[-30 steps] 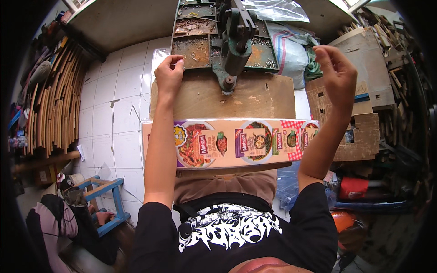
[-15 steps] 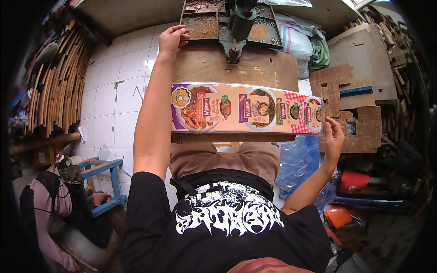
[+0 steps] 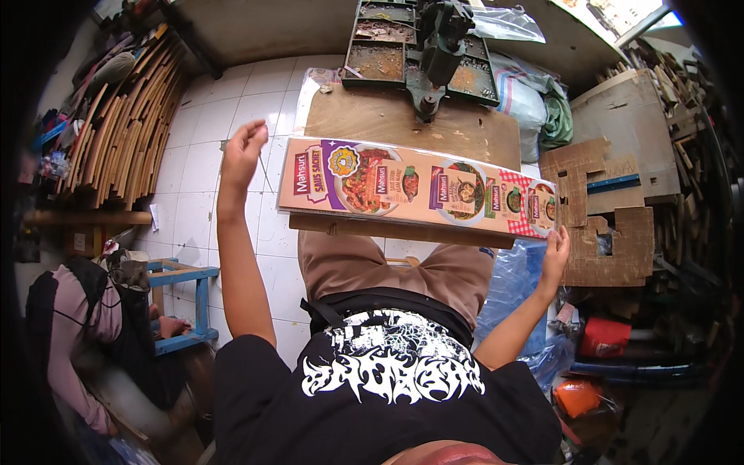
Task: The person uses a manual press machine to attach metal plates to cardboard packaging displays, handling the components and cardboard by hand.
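Note:
A long glossy printed panel (image 3: 418, 183) with food pictures lies slanted across the near part of a wooden work board (image 3: 372, 116), its left end jutting past the board. My right hand (image 3: 553, 256) grips the panel's lower right corner between thumb and fingers. Off the panel's left end, my left hand (image 3: 245, 149) is raised over the floor, touching neither panel nor board. Its fingers are bunched together; whatever they may hold is too small to make out. Beyond the panel stands a dark green hand press (image 3: 442, 58), its lower tip above the board.
Compartment trays (image 3: 376, 62) of small metal bits flank the press. White sacks (image 3: 518, 93) sit behind it on the right, near cut-out brown boards (image 3: 581, 167). Wood strips (image 3: 116, 139) lean at far left. A blue stool frame (image 3: 203, 306) and a seated person (image 3: 77, 333) are at lower left.
My left hand has left the tray area and swung left and nearer. The panel has shifted and tilted, its right end lower, with my right hand still at that end. The view has shifted too.

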